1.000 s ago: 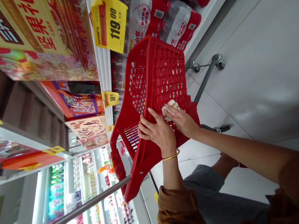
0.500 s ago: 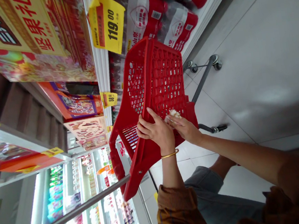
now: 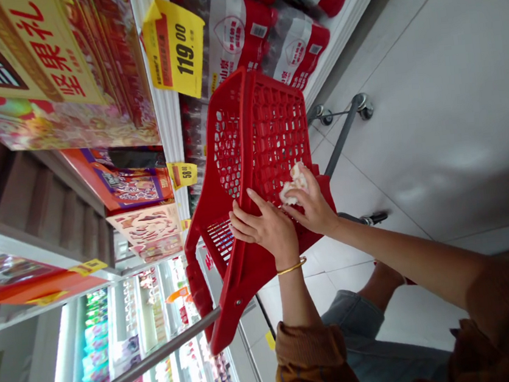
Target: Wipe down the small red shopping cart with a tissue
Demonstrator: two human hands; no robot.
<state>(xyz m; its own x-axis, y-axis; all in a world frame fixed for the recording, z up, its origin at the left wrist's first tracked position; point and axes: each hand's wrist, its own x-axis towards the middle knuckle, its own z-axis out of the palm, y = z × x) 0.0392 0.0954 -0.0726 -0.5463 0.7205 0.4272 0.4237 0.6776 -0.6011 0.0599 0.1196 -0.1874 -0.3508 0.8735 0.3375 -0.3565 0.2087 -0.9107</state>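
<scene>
The right hand has slid up the frame since half a second ago. It carries the white crumpled cloth from the lower edge of the mesh to a patch higher on the wall of the red plastic lattice shopping basket. A second ago the cloth sat near this same spot, so the stroke reads as back-and-forth rubbing over one area of the wall. The whole view has drifted a little to the left as well, while the left hand has kept its place on the rim.

The hands are just beside each other in the middle of the frame. The left is clamped over the basket's solid edge with its fingers curled across it. The right is closed around the cloth, which it presses flat against the lattice. The basket fills the centre of the frame, with its open mesh toward the upper middle.

By count there are:
- one basket and one cloth;
- two hands, with one thin gold bangle on the left wrist;
- one grey metal bar crossing the lower left;
- three small castors, two near the upper right and one right of centre;
- two readable yellow price tags, at upper centre and at mid-left.

Several red-and-white wrapped packs lie along the top. Pale floor tiles cover the right side.
</scene>
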